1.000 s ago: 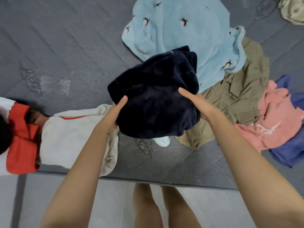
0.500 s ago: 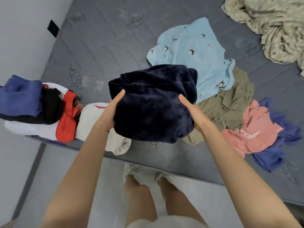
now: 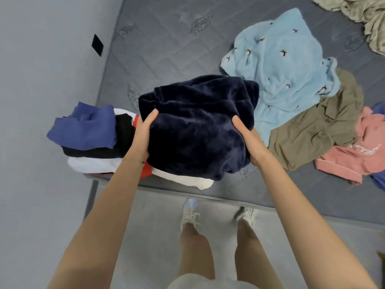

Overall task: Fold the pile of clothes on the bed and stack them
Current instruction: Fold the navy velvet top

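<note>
A folded dark navy fleece garment (image 3: 198, 126) is held up between both hands above the bed's near left corner. My left hand (image 3: 143, 136) grips its left side, thumb on top and fingers underneath. My right hand (image 3: 249, 140) grips its right side the same way. Under and left of it lies the stack of folded clothes (image 3: 89, 130): blue on top, then black, white and red pieces. Loose on the grey mattress (image 3: 166, 49) to the right are a light blue fleece with bird prints (image 3: 287, 63), an olive garment (image 3: 316, 126) and a pink top (image 3: 358, 155).
A grey wall (image 3: 41, 80) runs along the bed's left side, close to the stack. A crumpled beige sheet (image 3: 366, 15) lies at the far right. A blue garment (image 3: 379, 180) peeks from under the pink top. My legs and shoes (image 3: 191, 213) stand on the floor at the bed's edge.
Both hands have carried the navy fleece to the left, over the folded stack. The view has swung left, bringing the wall and the stack into sight.
</note>
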Demonstrator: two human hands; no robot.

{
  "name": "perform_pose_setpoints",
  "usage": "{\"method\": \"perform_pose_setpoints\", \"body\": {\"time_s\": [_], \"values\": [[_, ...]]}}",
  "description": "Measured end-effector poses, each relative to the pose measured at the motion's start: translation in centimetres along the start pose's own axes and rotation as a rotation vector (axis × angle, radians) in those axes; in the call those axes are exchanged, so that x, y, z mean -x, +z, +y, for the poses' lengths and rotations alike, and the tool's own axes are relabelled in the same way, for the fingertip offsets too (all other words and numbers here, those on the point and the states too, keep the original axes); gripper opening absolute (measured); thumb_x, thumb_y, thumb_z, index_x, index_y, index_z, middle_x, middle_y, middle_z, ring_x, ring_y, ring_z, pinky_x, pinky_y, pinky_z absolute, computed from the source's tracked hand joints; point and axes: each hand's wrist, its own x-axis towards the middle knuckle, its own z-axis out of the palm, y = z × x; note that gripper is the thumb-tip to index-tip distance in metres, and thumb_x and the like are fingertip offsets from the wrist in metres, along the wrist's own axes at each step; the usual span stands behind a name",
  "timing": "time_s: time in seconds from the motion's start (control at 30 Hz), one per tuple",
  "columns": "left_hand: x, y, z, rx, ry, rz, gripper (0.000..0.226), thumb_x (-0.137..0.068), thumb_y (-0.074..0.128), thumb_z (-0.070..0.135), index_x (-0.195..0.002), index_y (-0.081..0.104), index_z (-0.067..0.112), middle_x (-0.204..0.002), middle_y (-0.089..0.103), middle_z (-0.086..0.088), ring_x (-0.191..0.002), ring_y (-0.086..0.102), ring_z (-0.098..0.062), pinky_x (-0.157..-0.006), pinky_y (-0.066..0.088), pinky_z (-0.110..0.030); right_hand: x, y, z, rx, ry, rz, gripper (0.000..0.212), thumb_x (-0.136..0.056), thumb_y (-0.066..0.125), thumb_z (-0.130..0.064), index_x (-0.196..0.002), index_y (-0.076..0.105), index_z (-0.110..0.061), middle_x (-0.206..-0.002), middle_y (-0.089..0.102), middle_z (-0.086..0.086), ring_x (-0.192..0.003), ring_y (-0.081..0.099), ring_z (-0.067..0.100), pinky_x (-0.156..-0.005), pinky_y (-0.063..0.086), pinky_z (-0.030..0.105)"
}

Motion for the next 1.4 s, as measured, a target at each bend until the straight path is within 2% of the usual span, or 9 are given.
{"method": "perform_pose_setpoints", "body": {"time_s": [0.1, 0.23, 0.33, 0.57, 0.67, 0.8, 0.97, 1.13, 1.4], "values": [[-1.7, -3.3, -0.9, -0.065, 0.074, 0.019, 0.053, -0.088, 0.067, 0.044, -0.136, 0.056, 0.022, -0.131, 0.063, -0.001, -0.117, 0.063, -0.019, -0.097, 0.053, -0.038, -0.3, 3.1, 2.7, -0.030, 0.054, 0.056, 0.056, -0.075, 0.065, -0.072, -0.122, 0.055, -0.044, -0.121, 0.066, -0.016, -0.112, 0.062, 0.005, -0.102, 0.047, 0.034], [-3.6, -5.0, -3.5, -0.097, 0.029, -0.026, 0.038, -0.095, 0.063, 0.034, -0.132, 0.056, 0.026, -0.128, 0.065, 0.003, -0.116, 0.063, -0.014, -0.097, 0.052, -0.032, -0.7, 5.6, 6.1, -0.039, 0.093, 0.212, 0.017, -0.088, 0.061, -0.058, -0.101, 0.055, -0.049, -0.107, 0.065, -0.021, -0.100, 0.061, -0.001, -0.088, 0.047, 0.024], [-5.1, -5.1, -6.4, -0.102, 0.009, -0.010, 0.028, -0.096, 0.062, 0.029, -0.124, 0.059, 0.028, -0.124, 0.067, 0.002, -0.113, 0.064, -0.012, -0.096, 0.052, -0.030, -1.4, 6.1, 9.1, -0.022, 0.122, 0.286, 0.010, -0.091, 0.062, -0.050, -0.098, 0.056, -0.047, -0.102, 0.064, -0.024, -0.092, 0.061, -0.007, -0.075, 0.046, 0.015], [-9.5, -6.6, -13.6, -0.416, 0.095, 0.155, 0.051, -0.088, 0.065, 0.047, -0.130, 0.060, 0.019, -0.128, 0.065, 0.003, -0.122, 0.059, -0.013, -0.109, 0.042, -0.037, -5.2, 5.4, 17.3, -0.063, 0.274, 0.388, 0.057, -0.079, 0.072, -0.058, -0.124, 0.058, -0.026, -0.112, 0.066, -0.012, -0.105, 0.064, 0.009, -0.097, 0.050, 0.033], [-10.3, -7.0, -15.3, -0.695, 0.146, 0.249, 0.048, -0.098, 0.053, 0.042, -0.137, 0.053, 0.014, -0.134, 0.061, -0.007, -0.126, 0.053, -0.028, -0.103, 0.038, -0.030, -6.4, 6.0, 19.1, -0.041, 0.306, 0.406, 0.077, -0.071, 0.075, -0.063, -0.133, 0.055, -0.022, -0.123, 0.065, -0.008, -0.114, 0.061, 0.014, -0.105, 0.046, 0.039], [-11.9, -6.3, -15.9, -0.912, 0.112, 0.268, 0.047, -0.104, 0.042, 0.038, -0.144, 0.043, 0.014, -0.136, 0.058, -0.017, -0.122, 0.052, -0.041, -0.095, 0.039, -0.036, -7.8, 5.7, 20.1, -0.004, 0.348, 0.438, 0.067, -0.078, 0.074, -0.056, -0.132, 0.056, -0.022, -0.123, 0.064, -0.009, -0.114, 0.060, 0.013, -0.105, 0.044, 0.035], [-12.8, -6.6, -15.9, -0.863, 0.114, 0.206, 0.047, -0.103, 0.045, 0.036, -0.143, 0.042, 0.013, -0.137, 0.057, -0.016, -0.124, 0.053, -0.038, -0.097, 0.039, -0.034, -8.0, 5.3, 19.6, 0.074, 0.373, 0.419, 0.068, -0.081, 0.070, -0.058, -0.135, 0.053, -0.020, -0.130, 0.060, -0.005, -0.121, 0.056, 0.017, -0.097, 0.042, 0.028], [-9.5, -5.8, -13.8, -0.873, 0.148, 0.249, 0.063, -0.101, 0.049, 0.037, -0.149, 0.026, 0.003, -0.142, 0.049, -0.023, -0.127, 0.050, -0.040, -0.102, 0.040, -0.039, -5.3, 5.0, 16.6, 0.508, 0.389, 0.418, 0.103, -0.074, 0.055, -0.081, -0.151, 0.030, -0.017, -0.152, 0.037, 0.008, -0.142, 0.032, 0.030, -0.114, 0.030, 0.050], [-0.8, -1.9, -9.5, -1.304, 0.414, 0.208, 0.076, -0.095, 0.038, 0.059, -0.151, 0.032, 0.008, -0.151, 0.037, -0.023, -0.138, 0.037, -0.041, -0.110, 0.031, -0.055, 2.2, 4.3, 10.1, 0.969, 0.253, 0.402, 0.087, -0.087, 0.048, -0.071, -0.155, 0.018, -0.025, -0.158, 0.025, 0.009, -0.143, 0.023, 0.034, -0.111, 0.029, 0.051]]}}
